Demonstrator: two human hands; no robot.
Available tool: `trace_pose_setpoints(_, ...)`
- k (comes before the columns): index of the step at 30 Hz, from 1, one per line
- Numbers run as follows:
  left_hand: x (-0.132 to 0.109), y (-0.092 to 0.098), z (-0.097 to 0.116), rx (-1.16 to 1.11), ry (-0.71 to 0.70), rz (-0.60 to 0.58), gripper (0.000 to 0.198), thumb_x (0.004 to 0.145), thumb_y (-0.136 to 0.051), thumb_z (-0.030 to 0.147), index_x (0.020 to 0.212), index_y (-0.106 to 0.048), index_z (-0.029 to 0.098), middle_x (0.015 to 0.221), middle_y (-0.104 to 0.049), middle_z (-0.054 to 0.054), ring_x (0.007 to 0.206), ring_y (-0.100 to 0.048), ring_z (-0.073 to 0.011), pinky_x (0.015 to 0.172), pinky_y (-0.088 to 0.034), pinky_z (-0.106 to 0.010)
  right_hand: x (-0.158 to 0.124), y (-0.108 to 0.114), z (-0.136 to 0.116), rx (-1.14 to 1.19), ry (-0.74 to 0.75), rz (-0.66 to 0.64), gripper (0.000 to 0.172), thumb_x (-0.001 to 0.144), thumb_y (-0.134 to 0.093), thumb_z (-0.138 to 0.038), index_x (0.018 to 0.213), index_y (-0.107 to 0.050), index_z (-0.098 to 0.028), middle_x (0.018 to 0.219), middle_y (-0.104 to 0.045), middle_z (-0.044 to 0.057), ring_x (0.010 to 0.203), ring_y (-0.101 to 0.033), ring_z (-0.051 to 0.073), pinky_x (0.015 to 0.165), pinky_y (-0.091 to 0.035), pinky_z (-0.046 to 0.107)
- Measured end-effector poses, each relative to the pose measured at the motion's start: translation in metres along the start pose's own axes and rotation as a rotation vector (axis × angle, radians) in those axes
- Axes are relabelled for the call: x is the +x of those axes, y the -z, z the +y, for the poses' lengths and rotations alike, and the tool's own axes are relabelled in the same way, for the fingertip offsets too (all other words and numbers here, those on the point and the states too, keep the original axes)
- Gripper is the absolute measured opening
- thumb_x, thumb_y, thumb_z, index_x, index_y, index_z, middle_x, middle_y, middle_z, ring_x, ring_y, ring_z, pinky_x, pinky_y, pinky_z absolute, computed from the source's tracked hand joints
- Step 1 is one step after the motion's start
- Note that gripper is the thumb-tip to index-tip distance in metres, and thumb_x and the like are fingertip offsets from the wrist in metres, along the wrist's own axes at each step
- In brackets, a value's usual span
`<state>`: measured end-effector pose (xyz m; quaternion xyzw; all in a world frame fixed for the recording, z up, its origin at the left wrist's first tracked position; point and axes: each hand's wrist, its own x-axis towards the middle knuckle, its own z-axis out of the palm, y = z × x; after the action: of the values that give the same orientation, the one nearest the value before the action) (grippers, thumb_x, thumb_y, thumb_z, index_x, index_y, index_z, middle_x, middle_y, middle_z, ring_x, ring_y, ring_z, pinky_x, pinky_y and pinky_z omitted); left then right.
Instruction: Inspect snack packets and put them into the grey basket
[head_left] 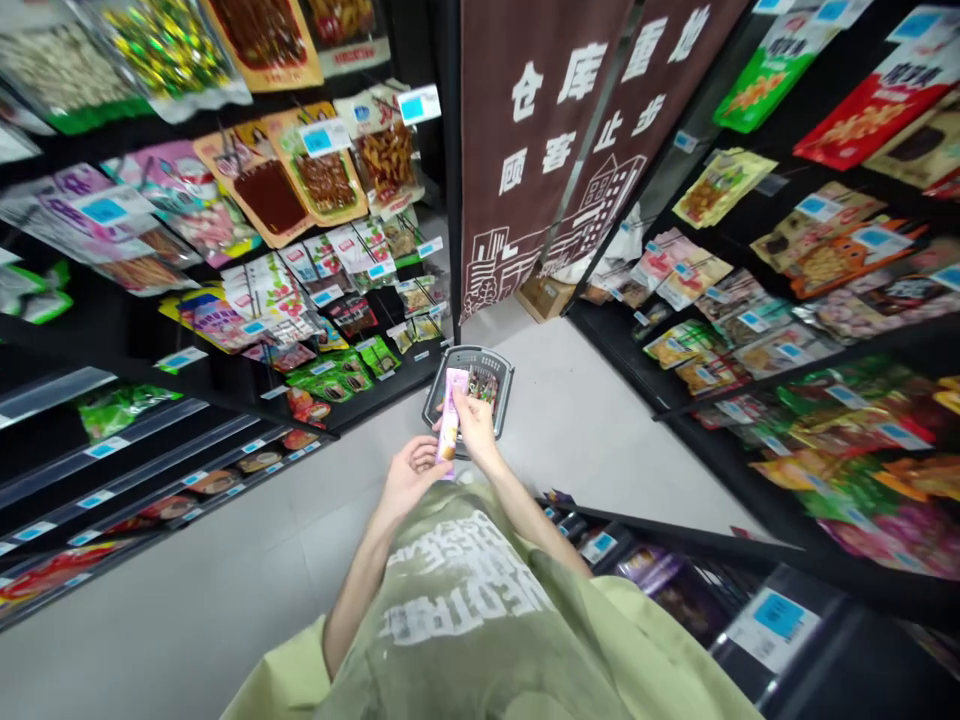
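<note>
I hold a pink snack packet (452, 412) upright in front of me with both hands. My left hand (411, 472) cups its lower end with curled fingers. My right hand (474, 424) grips its right edge near the middle. Just beyond the packet, a dark grey shopping basket (495, 358) sits on the pale floor with a few packets inside.
Black shelves full of hanging snack bags line the aisle, on the left (247, 250) and on the right (817, 300). A brown curtain with white characters (555, 130) hangs at the aisle's end, a cardboard box (546, 296) beneath it. A low display (675, 580) stands beside my right.
</note>
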<state>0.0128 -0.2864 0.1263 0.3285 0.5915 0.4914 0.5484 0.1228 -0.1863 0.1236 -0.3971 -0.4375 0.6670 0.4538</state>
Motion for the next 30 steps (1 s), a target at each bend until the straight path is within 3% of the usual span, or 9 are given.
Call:
trace_pose_setpoints(3,0.006,0.004,-0.003,0.034,0.009,0.005,0.043,0.063,-0.085,0.029,0.098,-0.065,0.016,0.087,-0.071,-0.004,0.074,-0.066,-0.0136,0.072,-0.053,-0.025,0.005,0.005,0.007,0.026,-0.055,0.031,0.061,0.084,-0.052,-0.070,0.075,-0.071,-0.012,0.055,-0.070,0.006,0.042,-0.059,0.014,0.042,-0.045,0.023)
trace_pose_setpoints(6,0.015,0.013,-0.006,0.033,-0.038,0.119,0.039,0.068,-0.081,0.035,0.099,-0.067,0.016,0.098,-0.071,-0.008,0.086,-0.067,-0.0176,0.076,-0.054,-0.028,0.010,0.010,0.012,0.087,-0.099,0.053,0.057,0.079,-0.059,-0.069,0.077,-0.070,-0.013,0.063,-0.073,0.007,0.046,-0.061,0.014,0.042,-0.047,0.022)
trace_pose_setpoints(9,0.028,0.025,-0.009,0.057,-0.086,0.251,0.037,0.069,-0.080,0.038,0.097,-0.069,0.016,0.099,-0.072,-0.008,0.092,-0.067,-0.0209,0.080,-0.055,-0.031,0.012,0.014,0.012,0.131,-0.106,-0.030,0.048,0.069,-0.074,-0.060,0.082,-0.070,-0.014,0.076,-0.076,0.006,0.059,-0.067,0.016,0.047,-0.052,0.022)
trace_pose_setpoints(11,0.038,0.031,-0.010,0.081,-0.087,0.274,0.037,0.068,-0.080,0.038,0.095,-0.071,0.016,0.097,-0.073,-0.008,0.090,-0.068,-0.0209,0.083,-0.055,-0.032,0.012,0.017,0.013,0.118,-0.101,-0.122,0.044,0.065,-0.080,-0.052,0.087,-0.071,-0.015,0.086,-0.076,0.005,0.068,-0.069,0.016,0.051,-0.055,0.022)
trace_pose_setpoints(16,0.067,0.029,-0.006,0.119,-0.052,0.273,0.040,0.062,-0.084,0.035,0.095,-0.073,0.015,0.088,-0.074,-0.005,0.081,-0.068,-0.0177,0.084,-0.054,-0.032,0.019,0.033,0.018,0.173,-0.123,-0.236,0.042,0.066,-0.080,-0.047,0.096,-0.073,-0.018,0.089,-0.075,0.000,0.079,-0.069,0.016,0.055,-0.057,0.021)
trace_pose_setpoints(22,0.100,-0.003,0.010,0.240,-0.086,0.114,0.038,0.064,-0.082,0.036,0.095,-0.073,0.014,0.082,-0.073,-0.003,0.083,-0.069,-0.0197,0.085,-0.055,-0.034,0.025,0.079,0.006,0.276,-0.078,-0.263,0.041,0.068,-0.081,-0.037,0.101,-0.071,-0.013,0.079,-0.074,-0.001,0.064,-0.068,0.012,0.048,-0.050,0.015)
trace_pose_setpoints(25,0.116,-0.021,0.018,0.298,-0.118,-0.024,0.038,0.071,-0.077,0.040,0.099,-0.072,0.014,0.095,-0.075,-0.008,0.090,-0.069,-0.0210,0.084,-0.055,-0.033,0.009,0.107,0.001,0.364,-0.033,-0.049,0.040,0.066,-0.082,-0.030,0.099,-0.072,-0.010,0.076,-0.075,0.002,0.064,-0.070,0.014,0.049,-0.053,0.019)
trace_pose_setpoints(28,0.133,-0.034,0.021,0.350,-0.124,-0.146,0.040,0.078,-0.070,0.044,0.104,-0.069,0.014,0.107,-0.074,-0.012,0.086,-0.068,-0.0189,0.076,-0.054,-0.030,-0.021,0.136,0.014,0.546,0.083,0.372,0.033,0.068,-0.082,-0.023,0.096,-0.072,-0.009,0.078,-0.076,0.004,0.067,-0.071,0.015,0.058,-0.058,0.022)
trace_pose_setpoints(30,0.142,-0.038,0.021,0.416,-0.148,-0.205,0.041,0.081,-0.065,0.047,0.104,-0.069,0.014,0.108,-0.073,-0.014,0.084,-0.068,-0.0188,0.073,-0.054,-0.030,-0.047,0.154,0.034,0.634,0.172,0.622,0.021,0.075,-0.076,-0.025,0.092,-0.070,-0.013,0.083,-0.076,0.001,0.071,-0.070,0.010,0.063,-0.057,0.016)
